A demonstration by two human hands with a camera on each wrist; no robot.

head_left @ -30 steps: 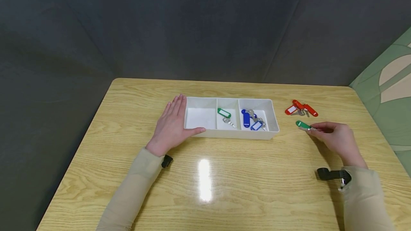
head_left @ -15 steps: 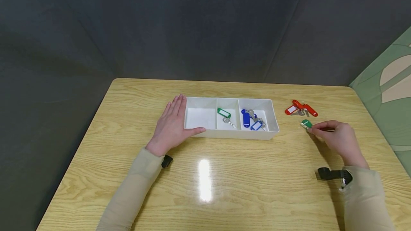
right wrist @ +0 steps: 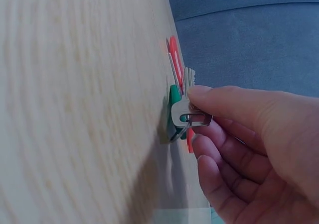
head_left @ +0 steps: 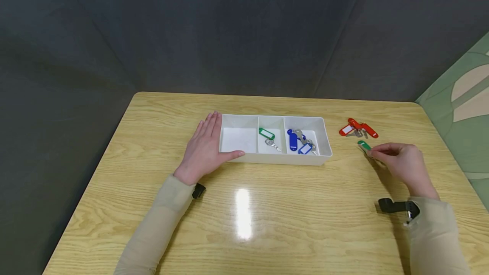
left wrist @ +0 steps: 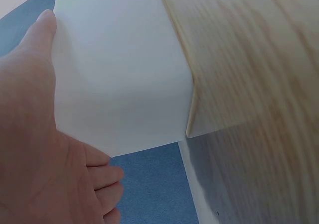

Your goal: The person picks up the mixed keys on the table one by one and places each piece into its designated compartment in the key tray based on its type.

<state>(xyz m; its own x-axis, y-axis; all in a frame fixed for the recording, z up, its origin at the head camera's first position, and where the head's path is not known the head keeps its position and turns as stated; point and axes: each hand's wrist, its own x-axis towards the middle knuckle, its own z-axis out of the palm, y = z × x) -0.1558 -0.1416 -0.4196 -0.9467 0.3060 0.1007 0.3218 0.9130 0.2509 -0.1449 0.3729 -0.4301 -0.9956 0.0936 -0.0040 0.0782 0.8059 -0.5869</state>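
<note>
left hand, fingers straight, lies against the tray, likely to steady it; right hand firmly pinches a key, seemingly leaving its green tag free.

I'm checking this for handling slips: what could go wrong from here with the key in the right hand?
The right hand pinches the key with its fingertips, so it might slip. Its green tag sits close to the red-tagged keys and could catch them. The left hand touches the tray at its left end; a push might shift it.
</note>
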